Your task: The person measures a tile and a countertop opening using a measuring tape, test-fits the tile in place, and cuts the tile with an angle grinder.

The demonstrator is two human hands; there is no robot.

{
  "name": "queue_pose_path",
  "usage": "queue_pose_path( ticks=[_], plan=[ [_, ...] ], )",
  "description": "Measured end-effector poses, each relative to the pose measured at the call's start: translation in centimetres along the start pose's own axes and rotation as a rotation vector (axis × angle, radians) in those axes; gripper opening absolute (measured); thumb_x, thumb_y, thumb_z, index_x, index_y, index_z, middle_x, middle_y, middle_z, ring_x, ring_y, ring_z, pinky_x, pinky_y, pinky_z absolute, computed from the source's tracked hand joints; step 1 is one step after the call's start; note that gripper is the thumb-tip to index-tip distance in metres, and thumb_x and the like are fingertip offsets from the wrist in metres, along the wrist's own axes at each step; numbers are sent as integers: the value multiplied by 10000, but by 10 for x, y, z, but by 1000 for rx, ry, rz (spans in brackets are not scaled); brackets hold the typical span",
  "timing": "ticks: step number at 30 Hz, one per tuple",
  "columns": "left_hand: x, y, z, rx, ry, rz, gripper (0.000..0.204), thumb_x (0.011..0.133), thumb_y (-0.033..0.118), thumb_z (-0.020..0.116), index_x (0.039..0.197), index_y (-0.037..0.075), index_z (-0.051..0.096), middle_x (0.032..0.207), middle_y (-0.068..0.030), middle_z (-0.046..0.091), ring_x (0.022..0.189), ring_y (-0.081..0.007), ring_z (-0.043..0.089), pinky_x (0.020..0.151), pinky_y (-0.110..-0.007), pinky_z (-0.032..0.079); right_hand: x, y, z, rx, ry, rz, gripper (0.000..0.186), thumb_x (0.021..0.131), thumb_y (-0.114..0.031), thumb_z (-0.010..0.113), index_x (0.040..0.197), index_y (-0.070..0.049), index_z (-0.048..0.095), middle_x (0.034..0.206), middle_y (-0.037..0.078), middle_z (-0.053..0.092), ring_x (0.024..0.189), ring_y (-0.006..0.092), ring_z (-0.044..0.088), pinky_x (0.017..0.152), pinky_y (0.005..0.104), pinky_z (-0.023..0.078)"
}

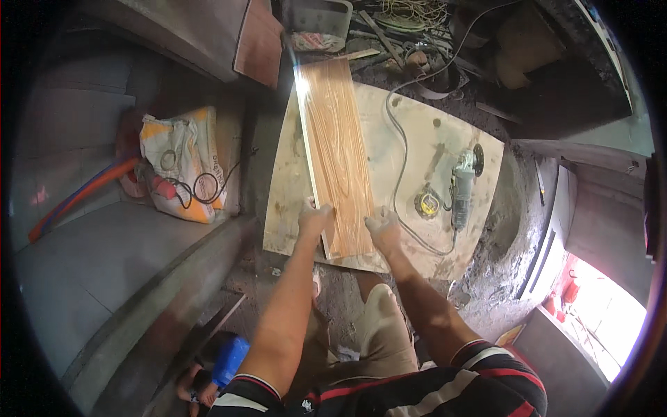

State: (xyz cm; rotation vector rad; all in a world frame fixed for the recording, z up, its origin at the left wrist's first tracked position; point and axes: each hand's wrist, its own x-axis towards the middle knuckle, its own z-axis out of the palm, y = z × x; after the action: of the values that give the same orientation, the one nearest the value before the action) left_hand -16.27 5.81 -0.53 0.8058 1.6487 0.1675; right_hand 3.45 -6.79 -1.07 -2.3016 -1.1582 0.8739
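White-and-yellow sack [198, 139] on grey tiled ledge [104, 243], black cable [208, 200] looped over it; orange-and-blue hoses [80, 198] to its left. Top: reddish board [259, 45], grey tub [335, 17], yellowish coiled strands [417, 12]. Lower left: person in blue [231, 359].

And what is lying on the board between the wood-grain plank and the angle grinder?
The head view shows a grey cable nearer the plank, then a yellow tape measure nearer the grinder.
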Motion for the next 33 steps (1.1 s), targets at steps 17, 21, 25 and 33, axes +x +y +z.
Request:
queue_pose_path(
  ticks=[17, 21, 25, 33],
  plan=[
    [-48, 50, -21, -287, 252, 92, 611, 950, 529, 629, 1172, -38, 675, 1110, -194, 708, 1001, -324, 655, 891, -439, 499, 3, -77, -13, 312, -251, 380, 625, 948, -496, 655, 1099, 110, 684, 1020, 291, 718, 951, 386, 681, 893, 477, 494],
    [-137, 99, -10, -297, 391, 78, 529, 964, 473, 620, 1017, -50, 682, 944, -153, 704, 898, -279, 638, 840, -436, 486, -45, -86, -62, 171, -2, 352, 581, 945, -484, 668, 1032, 89, 697, 959, 303, 705, 942, 413, 682, 851, 478, 502],
    [-209, 86, -40, -197, 404, 135, 502, 985, 451, 599, 986, -42, 689, 913, -151, 695, 890, -262, 640, 847, -428, 485, -102, -137, -119, 244, 124, 163, 484, 938, -446, 689, 862, 32, 665, 776, 277, 654, 735, 436, 654, 688, 493, 488],
    [-347, 165, -63, -399, 221, 421, 519, 1036, 454, 553, 1188, -38, 620, 1097, -150, 666, 1026, -243, 625, 913, -395, 482, -124, -211, -259, 324, 96, -78, 452, 974, -385, 674, 794, 19, 586, 730, 250, 601, 661, 399, 548, 652, 478, 441]
  ],
)
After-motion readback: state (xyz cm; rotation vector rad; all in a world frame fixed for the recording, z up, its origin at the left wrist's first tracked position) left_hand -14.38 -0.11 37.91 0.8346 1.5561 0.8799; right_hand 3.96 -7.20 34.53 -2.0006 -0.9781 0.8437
